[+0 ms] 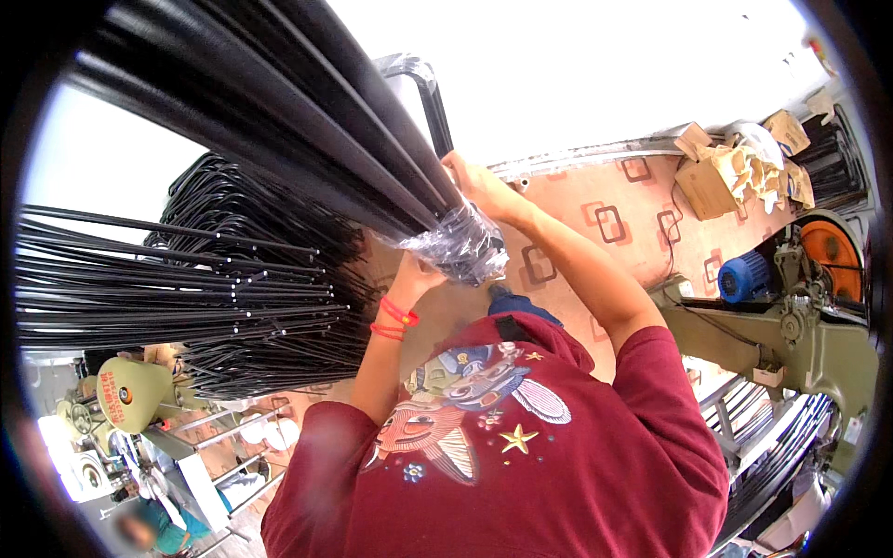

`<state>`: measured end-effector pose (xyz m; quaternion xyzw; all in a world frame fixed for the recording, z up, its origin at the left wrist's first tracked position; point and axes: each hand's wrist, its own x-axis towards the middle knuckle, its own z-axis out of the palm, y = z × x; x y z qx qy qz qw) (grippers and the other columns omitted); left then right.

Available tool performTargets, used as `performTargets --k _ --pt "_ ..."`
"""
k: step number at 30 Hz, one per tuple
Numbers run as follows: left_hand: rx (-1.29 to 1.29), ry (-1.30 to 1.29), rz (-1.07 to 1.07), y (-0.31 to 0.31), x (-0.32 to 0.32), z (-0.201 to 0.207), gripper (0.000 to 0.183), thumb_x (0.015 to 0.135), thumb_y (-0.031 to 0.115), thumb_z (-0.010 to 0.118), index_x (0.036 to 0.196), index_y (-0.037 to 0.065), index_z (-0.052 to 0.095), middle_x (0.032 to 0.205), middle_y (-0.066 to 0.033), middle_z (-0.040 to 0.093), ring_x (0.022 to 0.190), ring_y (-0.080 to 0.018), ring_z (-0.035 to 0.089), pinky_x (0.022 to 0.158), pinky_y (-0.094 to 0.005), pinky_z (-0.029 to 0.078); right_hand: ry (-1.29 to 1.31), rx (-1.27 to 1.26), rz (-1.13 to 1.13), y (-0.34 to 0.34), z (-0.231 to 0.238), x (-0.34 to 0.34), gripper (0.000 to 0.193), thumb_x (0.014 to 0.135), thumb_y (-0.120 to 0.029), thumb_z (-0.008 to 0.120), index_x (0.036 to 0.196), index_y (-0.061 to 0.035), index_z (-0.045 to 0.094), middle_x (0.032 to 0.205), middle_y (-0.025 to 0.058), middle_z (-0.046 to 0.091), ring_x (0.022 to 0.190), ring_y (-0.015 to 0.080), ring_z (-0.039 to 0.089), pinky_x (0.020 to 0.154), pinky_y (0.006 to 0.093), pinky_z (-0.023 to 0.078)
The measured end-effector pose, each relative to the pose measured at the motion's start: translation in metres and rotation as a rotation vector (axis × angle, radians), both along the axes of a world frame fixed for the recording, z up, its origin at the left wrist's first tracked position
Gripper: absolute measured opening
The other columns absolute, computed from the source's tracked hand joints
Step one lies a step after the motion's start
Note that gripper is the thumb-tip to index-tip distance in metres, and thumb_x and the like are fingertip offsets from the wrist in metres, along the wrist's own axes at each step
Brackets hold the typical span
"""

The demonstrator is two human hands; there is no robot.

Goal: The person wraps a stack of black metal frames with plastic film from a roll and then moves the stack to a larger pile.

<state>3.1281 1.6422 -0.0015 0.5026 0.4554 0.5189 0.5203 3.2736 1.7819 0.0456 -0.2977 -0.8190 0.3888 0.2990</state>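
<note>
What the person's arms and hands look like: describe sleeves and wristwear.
Maroon sleeves reach about the elbows. The left hand and right hand wear no visible gloves. Two thin red bands circle the left wrist, one with a small yellowish bead.

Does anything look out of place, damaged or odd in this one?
Mainly the open carton at the right by the wall: crumpled brown paper bulges out of it, which looks untidy. The clear wrap on the black tubes is wrinkled, but I see no plain damage or spill.
</note>
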Motion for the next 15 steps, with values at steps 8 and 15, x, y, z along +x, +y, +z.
performTargets --k 8,15 --pt "-0.02 0.155 -0.131 0.009 0.005 0.01 0.068 0.062 0.008 0.076 0.117 -0.006 0.038 0.114 -0.0104 0.05 0.104 -0.0163 0.049 0.087 -0.031 0.041 -0.026 -0.55 -0.053 -0.027 0.052 0.086 0.039 0.068 -0.013 0.068 0.1 -0.0011 0.049 0.084 0.0104 0.057 0.081 0.0167 0.057 0.069 0.0294 0.046" --pt "0.141 0.207 0.215 -0.003 0.014 -0.005 0.062 0.066 0.012 0.074 0.115 -0.003 0.039 0.104 -0.0099 0.054 0.098 -0.0195 0.052 0.086 -0.0316 0.041 0.163 -0.499 -0.144 -0.094 0.009 0.087 0.041 0.066 -0.005 0.067 0.102 -0.0034 0.048 0.09 0.0043 0.053 0.085 0.0109 0.052 0.077 0.0263 0.046"
